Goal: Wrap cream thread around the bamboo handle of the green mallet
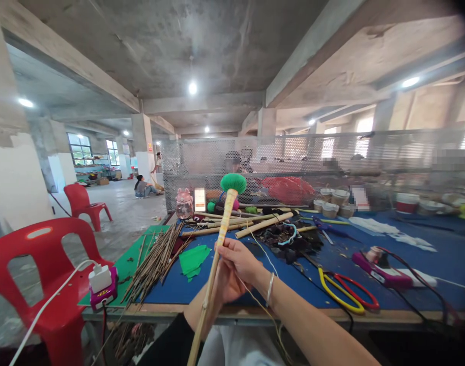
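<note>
A long bamboo stick [208, 300] slants up in front of me. Its top carries a round green padded head [233, 183], like a mallet's, and pale yellow wrapping [226, 213] covers the shaft below it. My right hand [240, 260], with a bracelet at the wrist, pinches the stick at the wrapping's lower end. Just below, my left hand [224, 287] is closed around the stick from behind, its fingers partly hidden. Thin pale thread [263, 306] trails from the hands down toward my lap.
Thin brown sticks [156, 259] and green cloth [194, 260] lie left on the blue table [162, 292]. Scissors [349, 292] with yellow and red handles and a purple power strip [383, 270] lie right. Perforated metal mesh [354, 152] stands behind. Red chairs [49, 274] stand left.
</note>
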The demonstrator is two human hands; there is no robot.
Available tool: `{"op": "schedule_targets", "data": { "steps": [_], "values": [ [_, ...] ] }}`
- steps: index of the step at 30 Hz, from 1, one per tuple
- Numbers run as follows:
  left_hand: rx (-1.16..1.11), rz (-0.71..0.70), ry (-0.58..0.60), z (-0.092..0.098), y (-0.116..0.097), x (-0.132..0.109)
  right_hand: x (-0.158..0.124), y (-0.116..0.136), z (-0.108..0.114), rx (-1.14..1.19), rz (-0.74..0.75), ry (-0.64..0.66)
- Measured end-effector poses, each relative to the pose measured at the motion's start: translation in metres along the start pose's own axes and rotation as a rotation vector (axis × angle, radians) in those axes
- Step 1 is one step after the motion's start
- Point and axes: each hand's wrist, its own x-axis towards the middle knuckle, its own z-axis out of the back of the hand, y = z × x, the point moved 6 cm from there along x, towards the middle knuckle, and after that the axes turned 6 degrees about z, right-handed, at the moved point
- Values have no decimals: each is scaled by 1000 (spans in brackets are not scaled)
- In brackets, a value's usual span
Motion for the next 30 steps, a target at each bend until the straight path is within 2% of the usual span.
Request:
{"op": "schedule_targets", "data": {
  "steps": [2, 3, 4, 6, 7, 8, 9, 10, 12, 14, 15, 16, 18, 21, 24, 30],
  "values": [
    [-23, 124, 191, -19, 26, -19, 0, 13, -1, -65, 16, 16],
    [-37, 115, 243, -24, 34, -29, 0, 19, 2, -96, 12, 34],
    [-22, 133, 283, -25, 42, -40, 0, 23, 5, -127, 5, 54],
    [106, 357, 338, -20, 65, -59, -1, 27, 16, -171, -3, 80],
    [176, 425, 322, -13, 69, -64, -1, 26, 22, -183, -7, 86],
    [248, 428, 247, -2, 66, -64, -2, 24, 28, -187, -11, 84],
    [313, 352, 114, 11, 55, -60, -1, 19, 34, -185, -20, 78],
    [367, 188, -45, 23, 33, -54, 0, 13, 39, -180, -32, 69],
    [507, -217, -439, 44, -20, -48, 5, -5, 49, -174, -61, 45],
    [557, -390, -595, 48, -53, -40, 14, -26, 57, -194, -98, 19],
    [732, -498, -701, 45, -68, -39, 19, -36, 60, -206, -115, 3],
    [910, -561, -782, 41, -75, -36, 24, -45, 63, -206, -126, -13],
    [1185, -573, -856, 35, -74, -27, 31, -59, 68, -174, -140, -40],
    [1271, -543, -898, 40, -58, -20, 34, -70, 75, -139, -161, -82],
    [1111, -539, -871, 51, -46, -20, 28, -70, 79, -137, -171, -106],
    [561, -305, -554, 57, -27, -11, 17, -60, 71, 3, -150, -48]
  ]
}}
